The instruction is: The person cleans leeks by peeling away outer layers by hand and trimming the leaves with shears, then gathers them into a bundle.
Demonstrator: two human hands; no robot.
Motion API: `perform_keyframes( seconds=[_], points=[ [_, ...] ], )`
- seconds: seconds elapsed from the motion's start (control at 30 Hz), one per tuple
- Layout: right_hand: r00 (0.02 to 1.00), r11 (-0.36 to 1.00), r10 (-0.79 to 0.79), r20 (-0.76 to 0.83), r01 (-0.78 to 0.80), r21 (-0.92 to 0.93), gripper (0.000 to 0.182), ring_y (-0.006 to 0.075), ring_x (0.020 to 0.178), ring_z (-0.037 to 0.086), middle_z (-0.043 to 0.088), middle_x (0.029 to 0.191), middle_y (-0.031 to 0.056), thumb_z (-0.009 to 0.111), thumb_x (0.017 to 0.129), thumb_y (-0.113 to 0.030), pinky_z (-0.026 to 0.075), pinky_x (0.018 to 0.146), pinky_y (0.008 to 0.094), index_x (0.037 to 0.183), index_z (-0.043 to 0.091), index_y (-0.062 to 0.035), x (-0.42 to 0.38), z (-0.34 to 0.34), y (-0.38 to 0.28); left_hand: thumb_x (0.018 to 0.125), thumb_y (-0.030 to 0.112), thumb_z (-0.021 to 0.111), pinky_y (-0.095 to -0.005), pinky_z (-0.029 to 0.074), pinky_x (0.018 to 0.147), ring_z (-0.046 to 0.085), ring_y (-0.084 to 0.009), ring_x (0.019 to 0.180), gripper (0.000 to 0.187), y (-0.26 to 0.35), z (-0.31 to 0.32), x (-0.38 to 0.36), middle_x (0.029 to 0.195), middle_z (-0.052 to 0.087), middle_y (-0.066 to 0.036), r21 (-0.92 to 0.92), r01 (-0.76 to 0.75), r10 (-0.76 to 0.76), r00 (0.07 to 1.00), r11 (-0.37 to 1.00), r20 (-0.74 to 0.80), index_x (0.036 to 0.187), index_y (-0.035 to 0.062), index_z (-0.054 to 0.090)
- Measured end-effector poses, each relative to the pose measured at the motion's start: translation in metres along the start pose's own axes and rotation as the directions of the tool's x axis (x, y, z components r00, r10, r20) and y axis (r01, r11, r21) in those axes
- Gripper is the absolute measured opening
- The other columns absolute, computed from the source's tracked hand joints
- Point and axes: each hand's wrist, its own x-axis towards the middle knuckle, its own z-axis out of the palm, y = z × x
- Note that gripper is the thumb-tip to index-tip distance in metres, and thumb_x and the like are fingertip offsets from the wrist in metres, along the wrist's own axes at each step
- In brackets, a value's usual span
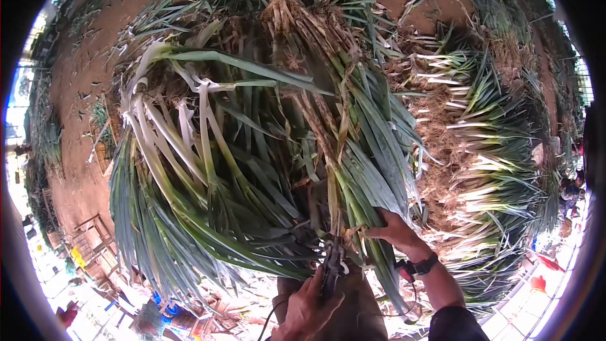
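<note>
Could slip apart on the left side: long flat leaves of the leek bundle [252, 170], smooth and waxy, dark green, fanning loose and hanging down with only pale stalks above to hold them. Held up in front, filling the middle of the view, roots on top, dry, stringy and brown with soil. Below the middle, left hand [309, 306] closed around a dark cutting tool [333, 265] of metal, its blades close to the leaves and to the other hand; risk of a cut finger or of good leaves being cut if the tool moves without care. More to the right, right hand [394, 233] with fingers [379, 232] curled tight on the leaves, a dark wristband [421, 266] at the wrist. Far right, leek rows [492, 170] on the reddish soil [79, 88], white stalks and hairy roots.
</note>
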Motion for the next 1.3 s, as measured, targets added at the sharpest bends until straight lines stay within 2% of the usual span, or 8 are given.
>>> perform_keyframes(
  seconds=[0.63, 0.73, 0.83, 0.93, 1.03, 1.13, 1.23, 1.3],
  points=[
    [0.999, 1.0, -0.009, -0.032, 0.008, -0.014, 0.046, 0.013, 0.094, 0.062, 0.07, 0.103, 0.0062, 0.081, 0.089, -0.027, 0.05, 0.084, 0.0321, 0.118, 0.066, 0.0052, 0.022, -0.02, 0.011, 0.089, 0.025, 0.071, -0.0415, 0.052, 0.069, 0.065, -0.028, 0.072, 0.052, 0.032, -0.028, 0.201, 0.079, 0.066, -0.017, -0.104, -0.068, 0.048, 0.981, 0.992, -0.188, 0.13, -0.0031, 0.057],
    [1.0, 0.996, 0.021, -0.023, -0.023, -0.092, 0.045, 0.0132, 0.093, 0.063, 0.071, 0.104, 0.0064, 0.081, 0.089, -0.026, 0.051, 0.085, 0.0318, 0.119, 0.066, 0.0042, 0.028, -0.025, 0.017, 0.088, 0.034, 0.069, -0.0507, 0.053, 0.078, 0.07, -0.0461, 0.087, 0.051, 0.044, -0.038, 0.203, 0.089, 0.07, -0.028, -0.117, -0.032, 0.009, 0.981, 0.993, -0.191, 0.119, -0.005, 0.058],
    [1.0, 1.0, 0.009, -0.02, -0.009, 0.022, 0.042, 0.0138, 0.093, 0.065, 0.071, 0.105, 0.0068, 0.079, 0.09, -0.022, 0.052, 0.085, 0.0316, 0.122, 0.065, 0.0019, 0.028, -0.02, 0.017, 0.089, 0.029, 0.067, -0.0386, 0.053, 0.064, 0.069, -0.0237, 0.063, 0.048, 0.037, -0.033, 0.203, 0.074, 0.067, -0.014, 0.024, -0.009, 0.014, 0.975, 1.0, -0.223, 0.128, 0.0014, 0.061],
    [0.996, 0.993, 0.092, -0.004, -0.092, -0.079, 0.073, 0.0206, 0.116, 0.064, 0.065, 0.13, 0.0136, 0.081, 0.083, -0.016, 0.049, 0.105, 0.0363, 0.146, 0.051, 0.0059, 0.031, -0.022, 0.012, 0.088, 0.032, 0.068, -0.0441, 0.055, 0.066, 0.071, -0.0308, 0.065, 0.045, 0.038, -0.048, 0.245, 0.073, 0.068, -0.019, 0.066, 0.018, -0.001, 0.968, 0.998, -0.25, 0.118, -0.0014, 0.061],
    [0.991, 0.985, -0.13, -0.039, 0.134, 0.113, 0.067, 0.0182, 0.116, 0.066, 0.065, 0.131, 0.0129, 0.074, 0.091, -0.015, 0.052, 0.099, 0.0334, 0.151, 0.047, -0.0015, 0.025, -0.004, 0.001, 0.087, 0.034, 0.069, -0.0479, 0.054, 0.068, 0.071, -0.0325, 0.065, 0.041, 0.045, -0.066, 0.286, 0.071, 0.067, -0.02, 0.115, 0.028, 0.008, 0.953, 0.993, -0.301, 0.103, -0.0029, 0.062],
    [0.957, 0.87, -0.289, -0.037, 0.246, -0.428, 0.084, 0.0229, 0.13, 0.059, 0.052, 0.151, 0.016, 0.076, 0.087, -0.011, 0.045, 0.113, 0.0372, 0.16, 0.035, 0.0013, 0.026, -0.006, -0.002, 0.087, 0.036, 0.069, -0.045, 0.052, 0.066, 0.069, -0.0286, 0.065, 0.042, 0.051, -0.083, 0.306, 0.069, 0.064, -0.016, 0.078, 0.097, -0.074, 0.962, 0.992, -0.263, 0.1, -0.0034, 0.064],
    [0.962, 0.806, -0.27, 0.047, 0.252, -0.535, 0.082, 0.0206, 0.13, 0.058, 0.052, 0.153, 0.0149, 0.076, 0.09, -0.016, 0.045, 0.112, 0.0351, 0.16, 0.037, -0.002, 0.031, -0.013, 0.003, 0.088, 0.037, 0.065, -0.0473, 0.055, 0.076, 0.071, -0.0406, 0.079, 0.048, 0.053, -0.098, 0.294, 0.082, 0.07, -0.022, -0.051, 0.008, -0.015, 0.992, 0.999, -0.124, 0.114, -0.0023, 0.062],
    [0.984, 0.928, -0.169, 0.049, 0.176, -0.329, 0.08, 0.0214, 0.124, 0.062, 0.061, 0.142, 0.0153, 0.079, 0.091, -0.023, 0.049, 0.105, 0.0349, 0.159, 0.04, -0.0066, 0.037, -0.013, 0.002, 0.09, 0.036, 0.066, -0.041, 0.052, 0.07, 0.066, -0.0255, 0.071, 0.049, 0.047, -0.102, 0.278, 0.079, 0.065, -0.014, -0.194, 0.01, -0.02, 0.999, 0.981, -0.049, 0.121, -0.0017, 0.062]
  ],
)
